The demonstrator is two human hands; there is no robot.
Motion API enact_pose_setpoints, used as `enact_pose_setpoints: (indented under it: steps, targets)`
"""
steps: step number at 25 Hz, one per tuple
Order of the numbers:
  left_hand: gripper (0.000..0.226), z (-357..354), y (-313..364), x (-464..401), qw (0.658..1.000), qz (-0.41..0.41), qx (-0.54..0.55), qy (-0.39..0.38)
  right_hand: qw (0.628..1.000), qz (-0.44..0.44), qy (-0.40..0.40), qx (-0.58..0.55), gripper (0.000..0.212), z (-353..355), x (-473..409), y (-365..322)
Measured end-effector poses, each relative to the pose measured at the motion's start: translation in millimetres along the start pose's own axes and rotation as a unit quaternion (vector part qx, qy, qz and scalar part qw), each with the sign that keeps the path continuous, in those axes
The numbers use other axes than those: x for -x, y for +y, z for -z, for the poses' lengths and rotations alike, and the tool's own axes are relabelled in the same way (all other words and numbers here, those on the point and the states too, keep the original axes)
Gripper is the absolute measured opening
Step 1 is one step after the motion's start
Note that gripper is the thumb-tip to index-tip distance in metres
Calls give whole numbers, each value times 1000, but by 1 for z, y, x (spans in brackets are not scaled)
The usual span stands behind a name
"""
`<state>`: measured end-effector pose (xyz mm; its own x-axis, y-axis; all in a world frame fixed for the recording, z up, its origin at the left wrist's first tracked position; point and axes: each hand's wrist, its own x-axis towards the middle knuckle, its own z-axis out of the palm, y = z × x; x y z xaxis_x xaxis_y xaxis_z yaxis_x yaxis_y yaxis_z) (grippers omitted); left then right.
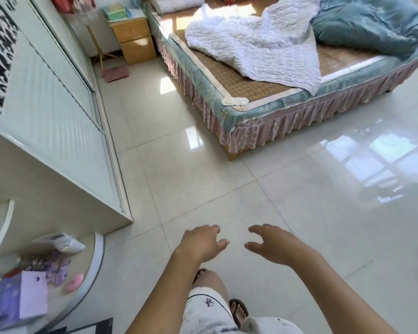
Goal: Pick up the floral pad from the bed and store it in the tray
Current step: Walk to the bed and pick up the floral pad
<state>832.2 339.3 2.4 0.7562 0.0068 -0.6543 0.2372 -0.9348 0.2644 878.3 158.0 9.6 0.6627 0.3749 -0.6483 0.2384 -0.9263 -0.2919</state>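
Hands point(203, 242) point(273, 244) empty, well apart from floral pad point(235, 101) on bed point(212, 88).

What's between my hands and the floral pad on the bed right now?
Nothing visible. Only bare tiled floor lies between the left hand, the right hand and the floral pad, which sits uncovered at the bed's near corner, apart from the white blanket.

No readable text, labels, brands or numbers anywhere; print on purple box point(15, 300) on shelf too blurred.
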Motion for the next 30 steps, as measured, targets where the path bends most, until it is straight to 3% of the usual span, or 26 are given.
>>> enact_pose_setpoints:
  steps: [16, 22, 30]
  targets:
    - [48, 300, -46, -322, 996, -44, -73, -21, 997, -52, 24, -53, 53, 264, -310, -32]
    - [47, 369, -22, -445, 994, -47, -81, -57, 996, -58, -9, -63, 41, 347, -422, 3]
    - [45, 441, 32, -612, 993, -40, -61, -93, 996, -63, -55, -44, 47, 454, -567, 78]
